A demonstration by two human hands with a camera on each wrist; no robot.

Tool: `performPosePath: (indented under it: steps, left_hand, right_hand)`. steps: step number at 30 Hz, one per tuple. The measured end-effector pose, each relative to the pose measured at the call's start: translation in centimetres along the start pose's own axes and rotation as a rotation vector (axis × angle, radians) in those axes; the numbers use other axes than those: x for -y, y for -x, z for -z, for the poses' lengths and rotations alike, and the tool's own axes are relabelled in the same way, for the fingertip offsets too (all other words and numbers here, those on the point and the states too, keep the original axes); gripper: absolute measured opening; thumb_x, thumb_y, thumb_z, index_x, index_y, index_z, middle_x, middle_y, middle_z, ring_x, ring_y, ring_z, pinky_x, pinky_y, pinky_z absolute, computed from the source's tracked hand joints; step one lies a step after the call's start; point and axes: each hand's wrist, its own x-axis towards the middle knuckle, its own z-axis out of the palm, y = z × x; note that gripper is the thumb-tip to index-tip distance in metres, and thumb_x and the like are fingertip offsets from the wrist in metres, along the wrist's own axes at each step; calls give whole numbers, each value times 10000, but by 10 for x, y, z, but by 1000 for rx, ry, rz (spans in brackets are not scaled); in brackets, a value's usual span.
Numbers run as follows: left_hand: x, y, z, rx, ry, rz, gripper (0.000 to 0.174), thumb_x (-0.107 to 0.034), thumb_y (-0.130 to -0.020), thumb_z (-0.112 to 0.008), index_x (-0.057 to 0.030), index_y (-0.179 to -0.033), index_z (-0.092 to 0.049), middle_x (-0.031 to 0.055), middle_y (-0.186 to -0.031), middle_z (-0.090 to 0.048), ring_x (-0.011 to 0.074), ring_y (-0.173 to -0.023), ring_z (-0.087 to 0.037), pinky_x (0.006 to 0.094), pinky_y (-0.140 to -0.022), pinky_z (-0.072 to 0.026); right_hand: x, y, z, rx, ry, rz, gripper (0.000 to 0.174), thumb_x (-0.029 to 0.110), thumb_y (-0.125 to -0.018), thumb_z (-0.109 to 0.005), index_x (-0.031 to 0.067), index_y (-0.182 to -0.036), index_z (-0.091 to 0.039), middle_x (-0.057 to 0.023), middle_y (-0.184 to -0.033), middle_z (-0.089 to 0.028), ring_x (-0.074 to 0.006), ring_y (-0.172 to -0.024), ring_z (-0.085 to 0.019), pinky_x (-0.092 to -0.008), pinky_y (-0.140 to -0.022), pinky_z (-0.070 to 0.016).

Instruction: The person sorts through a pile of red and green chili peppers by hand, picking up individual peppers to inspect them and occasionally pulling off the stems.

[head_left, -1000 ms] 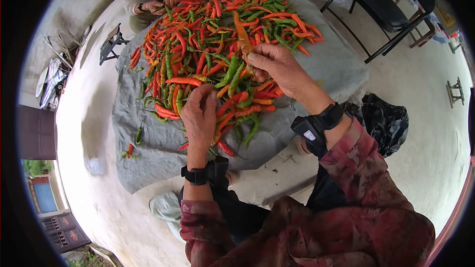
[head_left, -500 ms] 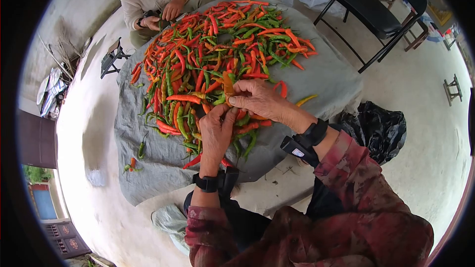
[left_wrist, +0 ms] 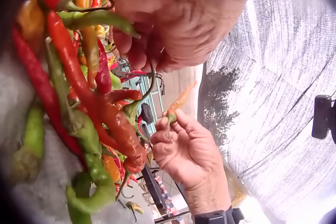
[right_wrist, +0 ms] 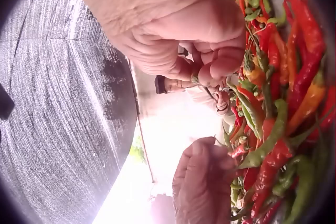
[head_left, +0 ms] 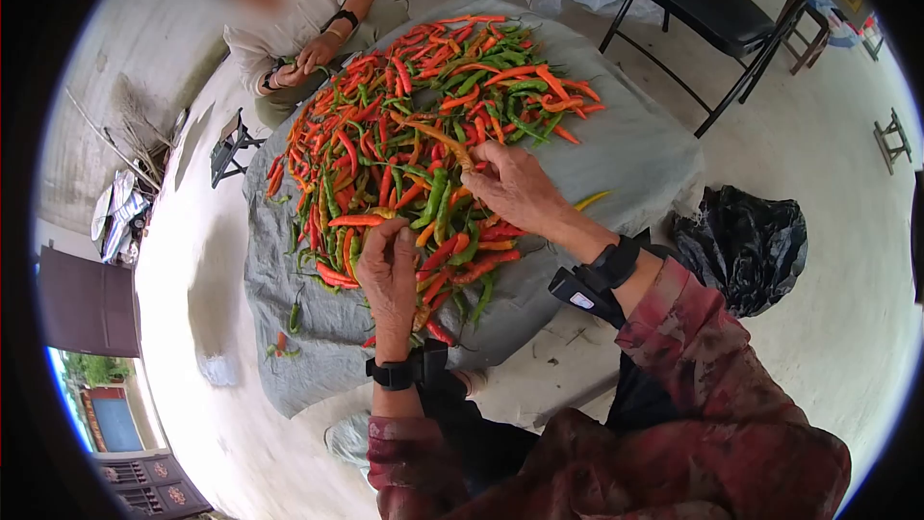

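The chillies (head_left: 404, 135) are red, orange and green on a grey sheet (head_left: 635, 154). My sleeve (head_left: 712, 376) is mottled dark red; the chair (head_left: 712, 0) is black.

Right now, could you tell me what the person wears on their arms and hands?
The left hand and right hand are bare. Each wrist has a black strap with a black device; the sleeves are mottled dark red.

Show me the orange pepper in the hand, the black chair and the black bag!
orange pepper (head_left: 438, 135): head view, its middle.
black chair (head_left: 703, 2): head view, its seat.
black bag (head_left: 741, 246): head view, its middle.
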Motion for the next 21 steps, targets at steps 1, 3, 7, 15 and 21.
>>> performPosePath:
  steps: [1, 3, 7, 15, 21]
  left_hand:
    - [-5, -5, 2, -17, -58, -67, 84, -74, -886, -554, -3, -902, -597, 46, -671, -573, 96, -590, -504, 238, -552, -413]
    - [-23, -16, 5, -18, -126, -139, 81, -63, -880, -554, -4, -912, -599, 41, -683, -574, 95, -598, -510, 235, -560, -415]
    - [-74, -57, -15, 119, -463, -236, 88, -54, -856, -565, -3, -914, -607, 66, -741, -583, 116, -618, -545, 246, -582, -429]
    - [-32, -174, -153, 543, -816, -672, 323, -234, -833, -583, -27, -1081, -562, 163, -1061, -563, 325, -1017, -519, 428, -836, -438]
    - [15, -218, -222, 537, -996, -482, 483, -391, -856, -522, -22, -1168, -526, 181, -1232, -475, 358, -1144, -444, 436, -972, -363]
  right_hand:
    - [-5, 2, 0, -83, 123, 134, 346, 262, -814, -632, -10, -1010, -544, -129, -723, -635, -243, -646, -632, -357, -603, -496]
    - [1, 6, 10, -16, 79, 62, 318, 258, -814, -638, 1, -989, -570, -145, -743, -643, -283, -696, -644, -369, -616, -497]
    - [-2, 5, 34, -61, 90, 196, 218, 203, -812, -628, -10, -855, -609, -145, -713, -631, -295, -659, -628, -389, -598, -483]
    - [1, 13, 71, -399, -190, 130, 163, 122, -858, -572, -32, -805, -576, -111, -593, -548, -183, -504, -512, -313, -502, -415]
    - [3, 16, 91, -381, -646, -14, 196, 153, -914, -530, -31, -868, -577, 6, -677, -547, -34, -593, -463, -210, -500, -371]
